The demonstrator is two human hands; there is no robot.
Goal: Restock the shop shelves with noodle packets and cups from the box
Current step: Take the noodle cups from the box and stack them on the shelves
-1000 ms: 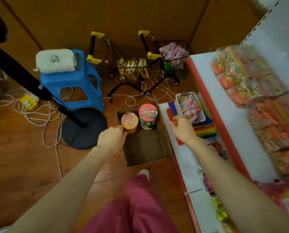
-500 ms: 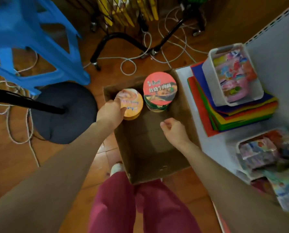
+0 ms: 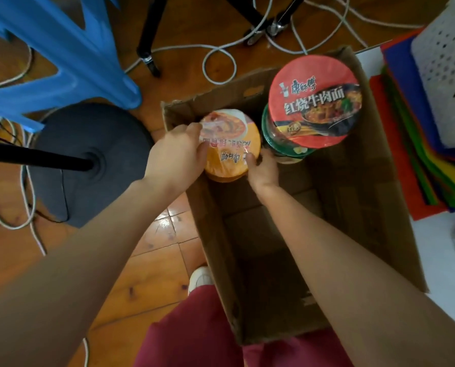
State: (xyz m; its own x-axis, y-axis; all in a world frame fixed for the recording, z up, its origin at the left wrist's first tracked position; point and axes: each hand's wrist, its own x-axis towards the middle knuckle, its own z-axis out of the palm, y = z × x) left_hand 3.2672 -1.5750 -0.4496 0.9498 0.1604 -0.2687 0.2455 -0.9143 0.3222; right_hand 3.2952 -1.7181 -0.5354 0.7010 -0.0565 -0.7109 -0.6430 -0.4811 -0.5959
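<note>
The orange cup [image 3: 230, 147] is gripped upright in the box [image 3: 366, 168]; the left hand [image 3: 176, 157] is curled at its nine o'clock, the right hand [image 3: 263, 170] at four; a straight lift is suggested.

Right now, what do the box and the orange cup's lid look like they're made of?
The box: brown corrugated cardboard, matte, creased and frayed edges. The orange cup: lid looks like printed paper or foil under glossy clear film; glare streaks near the left hand suggest shrink-wrap, though uncertain.
</note>
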